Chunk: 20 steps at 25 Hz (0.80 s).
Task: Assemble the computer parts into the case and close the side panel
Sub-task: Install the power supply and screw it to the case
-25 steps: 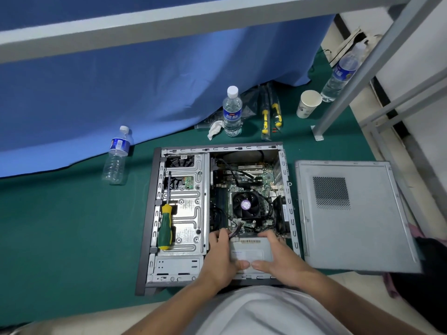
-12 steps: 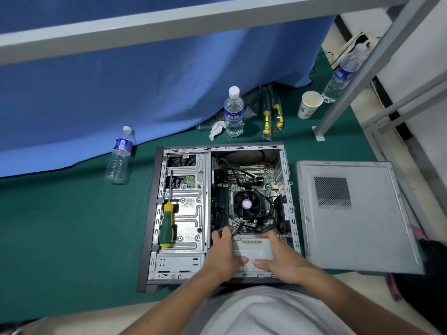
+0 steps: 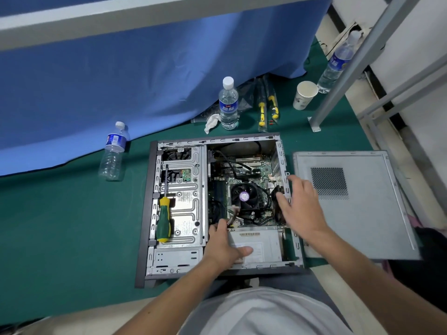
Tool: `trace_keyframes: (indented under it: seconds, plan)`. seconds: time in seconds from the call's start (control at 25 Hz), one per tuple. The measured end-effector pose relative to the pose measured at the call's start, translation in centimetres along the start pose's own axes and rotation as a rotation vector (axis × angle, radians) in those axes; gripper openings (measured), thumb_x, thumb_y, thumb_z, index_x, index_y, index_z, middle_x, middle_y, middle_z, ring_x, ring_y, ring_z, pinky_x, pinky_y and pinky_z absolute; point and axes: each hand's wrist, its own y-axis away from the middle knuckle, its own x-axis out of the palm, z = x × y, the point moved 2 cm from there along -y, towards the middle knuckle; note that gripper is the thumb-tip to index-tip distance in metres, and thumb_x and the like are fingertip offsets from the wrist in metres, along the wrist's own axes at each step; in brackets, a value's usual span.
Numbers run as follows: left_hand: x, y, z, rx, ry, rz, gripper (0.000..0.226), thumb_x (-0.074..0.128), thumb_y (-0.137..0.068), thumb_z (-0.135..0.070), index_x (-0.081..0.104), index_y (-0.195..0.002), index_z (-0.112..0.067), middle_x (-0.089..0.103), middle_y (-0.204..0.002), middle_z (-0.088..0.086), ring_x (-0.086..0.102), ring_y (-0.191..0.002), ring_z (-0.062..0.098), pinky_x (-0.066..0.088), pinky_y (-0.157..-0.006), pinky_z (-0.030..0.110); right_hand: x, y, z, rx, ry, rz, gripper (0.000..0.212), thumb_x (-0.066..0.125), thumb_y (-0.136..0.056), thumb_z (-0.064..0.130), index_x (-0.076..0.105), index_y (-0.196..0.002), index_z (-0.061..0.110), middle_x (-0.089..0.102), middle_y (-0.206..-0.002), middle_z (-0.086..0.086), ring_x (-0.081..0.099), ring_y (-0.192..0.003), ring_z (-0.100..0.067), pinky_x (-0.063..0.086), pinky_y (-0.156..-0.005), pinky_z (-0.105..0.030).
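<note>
Green matting (image 3: 60, 238) covered the floor in front of you, with a blue cloth (image 3: 121, 81) hanging behind it. On that mat the computer case (image 3: 217, 204) lay flat on its side, open face up, its long axis running away from you toward the cloth. Inside, you could see the motherboard (image 3: 244, 175) with its round black CPU fan (image 3: 244, 196) in the right half, and a perforated metal drive cage (image 3: 181, 197) filling the left half. The grey power supply (image 3: 256, 245) sat in the near right corner of the case, label side up, its long side running left to right.

Your left hand (image 3: 223, 247) rested on the power supply's left end, thumb laid out flat across the top and fingers reaching over its far edge by the cable bundle (image 3: 233, 217); whether those fingers hooked anything, you couldn't tell. Your right hand (image 3: 300, 204) hovered over the case's right wall, fingers spread and relaxed, holding nothing.

A green-and-yellow screwdriver (image 3: 164, 213) lay on the drive cage, tip pointing away from you. The side panel (image 3: 350, 204) lay flat on the mat just right of the case, vent grille up. Beyond stood a water bottle (image 3: 228, 105), a paper cup (image 3: 303, 95), and a second bottle (image 3: 112, 153) lay off to the left.
</note>
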Motion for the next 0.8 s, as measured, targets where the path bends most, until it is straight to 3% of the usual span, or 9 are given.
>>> trace_keyframes:
  seconds: [0.08,0.16,0.36,0.48,0.6,0.68,0.8]
  plan:
    - [0.0,-0.1,0.0,-0.015,-0.028,0.028,0.065,0.084,-0.075,-0.034,0.04,-0.12,-0.016,0.035,-0.13,0.006,0.044,-0.121,0.025,0.042,-0.104,0.037,0.3,-2.0,-0.7,0.122,-0.088,0.109,0.068,0.047,-0.099,0.046,0.018,-0.154,0.018,0.029,-0.153,-0.011,0.033,-0.139,-0.029,0.03,-0.114,-0.047]
    - [0.3,-0.2,-0.1,-0.012,-0.047,0.028,0.069,0.084,-0.076,-0.035,0.041,-0.126,-0.014,0.036,-0.131,0.006,0.048,-0.119,0.025,0.041,-0.105,0.039,1.2,-3.2,-1.0,0.16,-0.177,0.191,0.073,0.045,-0.099,0.051,0.009,-0.156,0.022,0.023,-0.158,-0.012,0.031,-0.142,-0.033,0.03,-0.114,-0.053]
    - [1.8,-0.6,-1.1,0.003,-0.031,0.048,0.071,0.084,-0.075,-0.038,0.042,-0.128,-0.018,0.032,-0.14,0.006,0.043,-0.13,0.026,0.038,-0.109,0.035,1.9,-6.1,-1.0,0.175,-0.291,0.026,0.065,0.046,-0.099,0.049,0.02,-0.15,0.019,0.034,-0.153,-0.015,0.045,-0.131,-0.035,0.036,-0.11,-0.05]
    - [1.5,-0.8,-0.4,-0.012,0.021,0.068,0.085,0.085,-0.072,-0.04,0.039,-0.141,-0.02,0.033,-0.143,0.002,0.038,-0.134,0.022,0.034,-0.114,0.036,2.1,-7.5,-0.9,0.191,-0.3,0.02,0.063,0.045,-0.1,0.047,0.021,-0.15,0.018,0.04,-0.149,-0.014,0.046,-0.13,-0.035,0.037,-0.109,-0.051]
    - [1.0,-1.5,0.4,-0.065,0.121,0.14,0.1,0.087,-0.07,-0.038,0.031,-0.15,-0.02,0.033,-0.146,-0.003,0.037,-0.134,0.016,0.035,-0.11,0.026,3.2,-7.8,-1.0,0.171,-0.271,-0.01,0.05,0.037,-0.103,0.043,0.028,-0.145,0.018,0.065,-0.114,-0.01,0.063,-0.098,-0.033,0.05,-0.085,-0.045]
    - [0.7,-1.9,0.4,-0.083,0.193,0.226,0.101,0.088,-0.07,-0.034,0.029,-0.152,-0.022,0.034,-0.148,-0.006,0.039,-0.126,0.011,0.04,-0.095,0.016,3.7,-7.8,-1.2,0.166,-0.275,-0.063,0.042,0.034,-0.104,0.041,0.034,-0.14,0.018,0.065,-0.09,-0.003,0.063,-0.079,-0.028,0.047,-0.068,-0.038]
    - [0.7,-2.4,0.5,-0.085,0.226,0.253,0.095,0.09,-0.067,-0.03,0.039,-0.146,-0.024,0.046,-0.142,-0.007,0.049,-0.121,0.012,0.043,-0.096,0.019,4.0,-8.1,-1.4,0.164,-0.244,-0.098,0.04,0.032,-0.105,0.041,0.036,-0.137,0.018,0.062,-0.084,0.001,0.059,-0.07,-0.022,0.046,-0.064,-0.036]
